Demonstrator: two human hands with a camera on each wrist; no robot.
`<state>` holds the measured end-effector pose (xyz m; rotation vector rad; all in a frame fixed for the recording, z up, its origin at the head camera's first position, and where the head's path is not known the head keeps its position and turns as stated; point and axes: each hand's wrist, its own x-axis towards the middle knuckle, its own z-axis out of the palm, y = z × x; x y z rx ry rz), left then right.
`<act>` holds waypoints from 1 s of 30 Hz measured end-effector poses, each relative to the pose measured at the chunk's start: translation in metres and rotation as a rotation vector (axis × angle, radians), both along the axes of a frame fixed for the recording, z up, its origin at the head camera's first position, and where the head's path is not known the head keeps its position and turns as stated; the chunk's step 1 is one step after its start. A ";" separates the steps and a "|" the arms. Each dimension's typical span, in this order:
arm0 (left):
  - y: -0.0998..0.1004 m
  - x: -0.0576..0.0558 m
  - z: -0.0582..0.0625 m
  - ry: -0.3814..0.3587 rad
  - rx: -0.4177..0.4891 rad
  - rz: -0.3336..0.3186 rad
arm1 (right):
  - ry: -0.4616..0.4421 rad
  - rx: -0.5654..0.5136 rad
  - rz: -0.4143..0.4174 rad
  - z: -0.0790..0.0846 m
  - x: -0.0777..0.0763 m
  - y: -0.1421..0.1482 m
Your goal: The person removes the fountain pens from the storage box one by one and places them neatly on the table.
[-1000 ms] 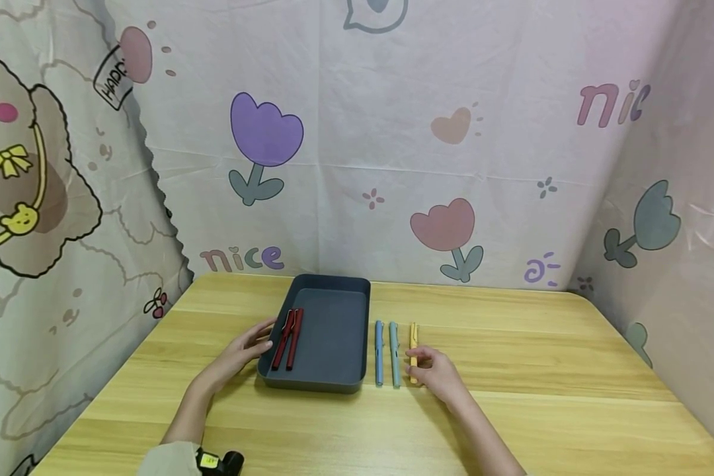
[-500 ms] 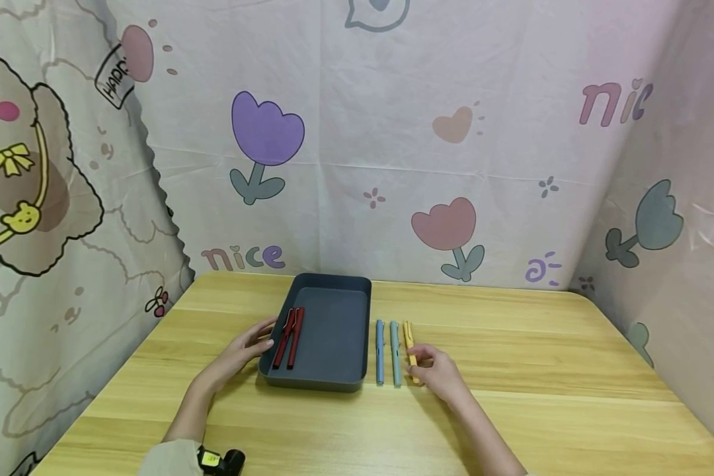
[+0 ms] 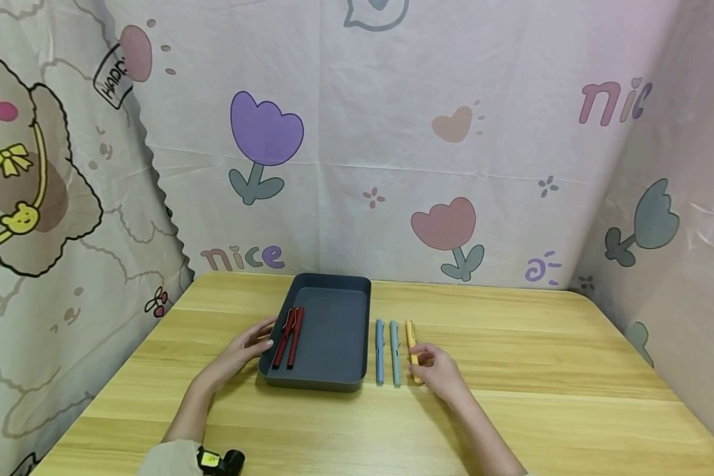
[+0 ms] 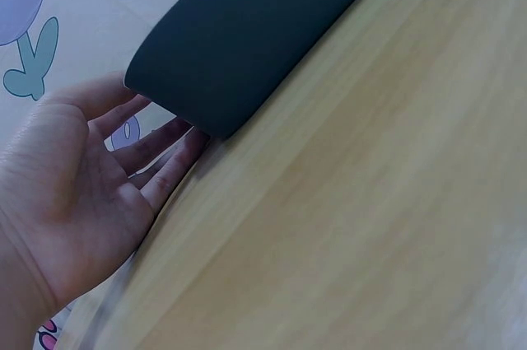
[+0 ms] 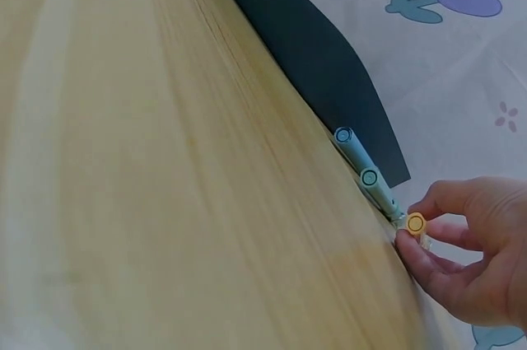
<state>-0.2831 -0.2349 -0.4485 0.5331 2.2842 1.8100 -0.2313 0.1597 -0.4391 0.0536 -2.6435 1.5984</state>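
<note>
My right hand [image 3: 439,375] pinches a yellow pen [image 3: 411,334] between thumb and fingertips near its lower end. In the right wrist view the round end of the yellow pen [image 5: 416,224] shows between the fingers. To its left lie a light green pen [image 3: 395,357] and a blue pen [image 3: 379,357], side by side on the table. My left hand [image 3: 235,357] touches the left wall of a dark grey tray [image 3: 309,382] with extended fingers. The left wrist view shows the hand [image 4: 107,177] at the outside of the tray [image 4: 239,45]. Two dark red pens [image 3: 288,340] lie in the tray's left part.
The wooden table [image 3: 512,350] holds the tray and pens. A patterned cloth [image 3: 357,132] hangs behind the table and along both sides. A black device with a yellow label [image 3: 214,461] is at the left sleeve.
The top end of the yellow pen has swung left, so the pen now leans slightly while my right hand keeps its pinch. My left hand and the tray stay in place.
</note>
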 end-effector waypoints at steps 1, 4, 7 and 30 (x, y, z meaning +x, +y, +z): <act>0.000 0.000 0.000 -0.001 -0.001 -0.001 | 0.000 0.001 0.000 0.000 0.000 0.000; 0.000 0.000 0.000 -0.004 0.000 -0.002 | -0.004 0.000 -0.005 0.002 0.001 0.000; 0.000 0.000 0.000 -0.003 0.000 -0.002 | -0.005 -0.003 -0.005 0.004 0.003 -0.001; -0.001 0.000 -0.001 0.004 0.000 -0.008 | 0.049 0.134 -0.016 0.004 0.004 0.000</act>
